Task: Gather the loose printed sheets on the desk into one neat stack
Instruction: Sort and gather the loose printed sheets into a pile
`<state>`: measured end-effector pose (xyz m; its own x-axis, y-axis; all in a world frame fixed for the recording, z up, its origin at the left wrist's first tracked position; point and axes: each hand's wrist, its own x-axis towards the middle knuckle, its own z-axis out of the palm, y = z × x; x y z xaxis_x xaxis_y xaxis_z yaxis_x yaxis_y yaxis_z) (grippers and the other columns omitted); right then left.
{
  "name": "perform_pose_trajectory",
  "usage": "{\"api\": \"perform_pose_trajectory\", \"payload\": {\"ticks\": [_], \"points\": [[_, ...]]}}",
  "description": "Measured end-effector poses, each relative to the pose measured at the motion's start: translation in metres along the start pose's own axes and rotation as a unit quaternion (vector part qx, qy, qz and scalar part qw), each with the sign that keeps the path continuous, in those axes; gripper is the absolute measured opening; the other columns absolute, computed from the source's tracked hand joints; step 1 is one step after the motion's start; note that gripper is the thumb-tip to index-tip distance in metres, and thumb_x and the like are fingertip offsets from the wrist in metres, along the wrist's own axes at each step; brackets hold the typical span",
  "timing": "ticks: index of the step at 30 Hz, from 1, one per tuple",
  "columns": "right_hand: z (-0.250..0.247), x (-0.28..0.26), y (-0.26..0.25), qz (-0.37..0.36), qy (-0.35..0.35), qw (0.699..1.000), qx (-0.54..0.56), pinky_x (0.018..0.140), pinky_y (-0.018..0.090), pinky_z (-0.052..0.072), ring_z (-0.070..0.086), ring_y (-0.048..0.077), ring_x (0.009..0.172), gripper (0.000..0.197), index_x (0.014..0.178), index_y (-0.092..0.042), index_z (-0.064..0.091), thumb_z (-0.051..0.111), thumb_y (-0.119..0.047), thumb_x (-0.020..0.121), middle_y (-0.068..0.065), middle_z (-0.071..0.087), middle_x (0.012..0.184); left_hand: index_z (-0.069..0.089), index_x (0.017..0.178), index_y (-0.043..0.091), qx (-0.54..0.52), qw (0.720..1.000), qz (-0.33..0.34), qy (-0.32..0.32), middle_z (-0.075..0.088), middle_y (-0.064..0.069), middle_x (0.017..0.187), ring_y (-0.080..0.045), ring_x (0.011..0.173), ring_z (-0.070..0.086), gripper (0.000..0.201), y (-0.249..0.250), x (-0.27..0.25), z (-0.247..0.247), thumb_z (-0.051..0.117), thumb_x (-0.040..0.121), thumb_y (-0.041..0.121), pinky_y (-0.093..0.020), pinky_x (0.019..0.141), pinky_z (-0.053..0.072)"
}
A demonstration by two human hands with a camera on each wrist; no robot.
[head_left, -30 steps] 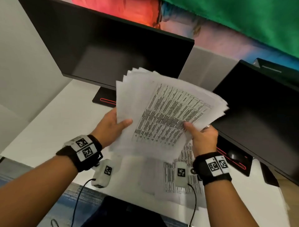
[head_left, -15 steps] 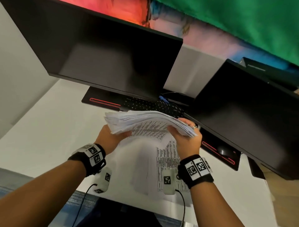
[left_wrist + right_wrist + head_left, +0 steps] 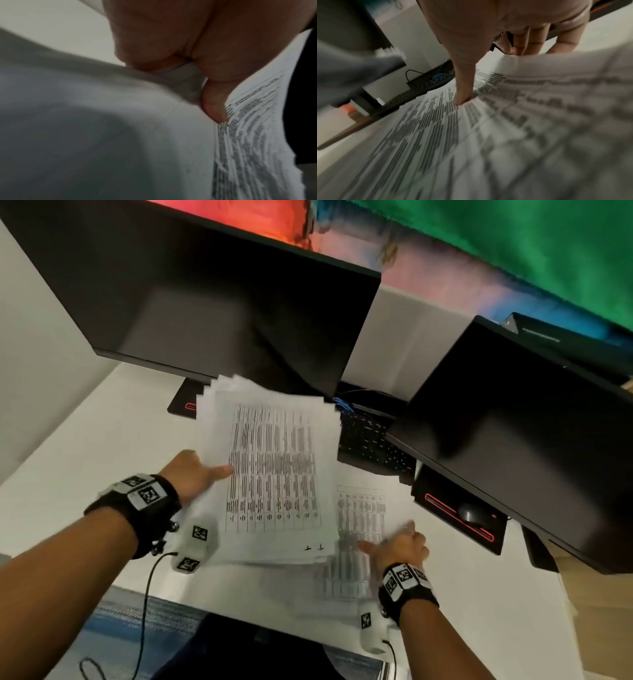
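A thick stack of printed sheets (image 3: 274,474) hangs face up above the white desk (image 3: 85,457). My left hand (image 3: 191,474) grips its left edge, thumb on top; the left wrist view shows that hand (image 3: 214,108) pinching the stack (image 3: 257,121). One loose printed sheet (image 3: 359,508) lies on the desk to the lower right, partly under the stack. My right hand (image 3: 397,546) is at its right edge. In the right wrist view the thumb of that hand (image 3: 488,33) presses on the loose sheet (image 3: 488,135) while the fingers reach behind its raised far edge.
Two dark monitors (image 3: 222,302) (image 3: 531,422) stand close behind the papers. A black keyboard (image 3: 370,440) lies between their bases, and a mouse (image 3: 474,513) sits on the right base. Bare desk stretches to the left.
Both hands held the stack before, edge-on half a second ago. Now the left hand alone holds it face up; the right hand has let go and dropped onto the loose sheet.
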<state>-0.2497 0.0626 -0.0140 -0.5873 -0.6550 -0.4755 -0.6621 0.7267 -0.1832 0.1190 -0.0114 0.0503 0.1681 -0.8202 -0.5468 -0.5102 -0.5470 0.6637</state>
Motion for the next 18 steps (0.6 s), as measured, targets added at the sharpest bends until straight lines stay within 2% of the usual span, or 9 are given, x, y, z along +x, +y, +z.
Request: {"api": "perform_pose_trajectory", "payload": {"ticks": [2, 4, 7, 10, 11, 13, 14, 16, 18], "points": [[0.001, 0.003, -0.006, 0.034, -0.019, 0.997, 0.064, 0.101, 0.051, 0.049, 0.046, 0.04, 0.131, 0.124, 0.153, -0.008, 0.017, 0.091, -0.044, 0.06, 0.018, 0.039, 0.146, 0.055, 0.064, 0.007, 0.062, 0.996, -0.063, 0.023, 0.054, -0.003, 0.05, -0.018, 0.044, 0.047, 0.046, -0.017, 0.0, 0.018, 0.075, 0.086, 0.042, -0.025, 0.045, 0.036], [-0.004, 0.005, -0.011, 0.066, -0.04, 0.992, 0.096, 0.095, 0.046, 0.054, 0.056, 0.039, 0.122, 0.107, 0.145, -0.002, 0.03, 0.091, -0.037, 0.064, 0.021, 0.052, 0.137, 0.06, 0.068, 0.002, 0.073, 0.992, -0.1, 0.022, 0.057, -0.005, 0.05, -0.02, 0.042, 0.05, 0.047, -0.038, 0.003, 0.033, 0.076, 0.085, 0.042, -0.024, 0.046, 0.039], [-0.009, 0.005, -0.017, 0.092, -0.063, 0.986, 0.122, 0.084, 0.037, 0.056, 0.063, 0.036, 0.111, 0.09, 0.135, 0.002, 0.042, 0.088, -0.037, 0.069, 0.02, 0.06, 0.128, 0.063, 0.064, 0.0, 0.08, 0.99, -0.117, 0.01, 0.058, -0.006, 0.044, -0.021, 0.042, 0.053, 0.051, -0.055, 0.009, 0.04, 0.076, 0.083, 0.044, -0.026, 0.049, 0.042], [-0.008, 0.002, -0.023, 0.093, -0.099, 0.978, 0.157, 0.071, 0.036, 0.059, 0.067, 0.028, 0.08, 0.087, 0.13, 0.004, 0.05, 0.09, -0.037, 0.065, 0.017, 0.068, 0.109, 0.063, 0.067, -0.001, 0.082, 0.99, -0.115, 0.013, 0.059, -0.009, 0.049, -0.021, 0.046, 0.054, 0.051, -0.056, 0.009, 0.038, 0.075, 0.084, 0.045, -0.027, 0.05, 0.041], [-0.006, 0.003, -0.024, 0.086, -0.099, 0.979, 0.155, 0.072, 0.036, 0.06, 0.066, 0.026, 0.076, 0.082, 0.126, 0.001, 0.055, 0.09, -0.038, 0.063, 0.015, 0.069, 0.108, 0.062, 0.066, -0.001, 0.088, 0.99, -0.109, 0.01, 0.061, -0.01, 0.052, -0.022, 0.049, 0.056, 0.051, -0.056, 0.009, 0.037, 0.075, 0.084, 0.045, -0.027, 0.051, 0.041], [-0.005, -0.001, -0.026, 0.068, -0.09, 0.985, 0.134, 0.079, 0.034, 0.059, 0.066, 0.025, 0.081, 0.068, 0.117, -0.005, 0.062, 0.089, -0.039, 0.064, 0.011, 0.07, 0.111, 0.06, 0.066, 0.001, 0.096, 0.989, -0.109, 0.006, 0.062, -0.011, 0.056, -0.023, 0.052, 0.057, 0.051, -0.056, 0.011, 0.035, 0.075, 0.084, 0.046, -0.028, 0.051, 0.04], [-0.004, -0.001, -0.028, 0.059, -0.084, 0.986, 0.135, 0.079, 0.031, 0.057, 0.066, 0.026, 0.087, 0.065, 0.117, -0.005, 0.06, 0.087, -0.036, 0.066, 0.011, 0.069, 0.114, 0.06, 0.066, 0.001, 0.097, 0.989, -0.111, 0.005, 0.062, -0.011, 0.057, -0.024, 0.053, 0.058, 0.051, -0.056, 0.011, 0.034, 0.075, 0.084, 0.047, -0.028, 0.051, 0.039], [-0.005, -0.004, -0.033, 0.062, -0.093, 0.978, 0.174, 0.08, 0.032, 0.056, 0.067, 0.031, 0.099, 0.072, 0.127, -0.001, 0.051, 0.086, -0.029, 0.071, 0.016, 0.064, 0.121, 0.06, 0.067, 0.001, 0.1, 0.989, -0.109, 0.003, 0.062, -0.011, 0.059, -0.024, 0.054, 0.058, 0.052, -0.055, 0.011, 0.033, 0.074, 0.084, 0.047, -0.028, 0.051, 0.039], [-0.006, -0.004, -0.035, 0.075, -0.112, 0.967, 0.215, 0.084, 0.036, 0.055, 0.065, 0.034, 0.101, 0.083, 0.137, 0.002, 0.042, 0.086, -0.026, 0.072, 0.021, 0.06, 0.127, 0.059, 0.067, 0.002, 0.104, 0.989, -0.107, -0.001, 0.062, -0.01, 0.06, -0.024, 0.055, 0.058, 0.052, -0.055, 0.011, 0.032, 0.074, 0.085, 0.048, -0.028, 0.051, 0.039]]}}
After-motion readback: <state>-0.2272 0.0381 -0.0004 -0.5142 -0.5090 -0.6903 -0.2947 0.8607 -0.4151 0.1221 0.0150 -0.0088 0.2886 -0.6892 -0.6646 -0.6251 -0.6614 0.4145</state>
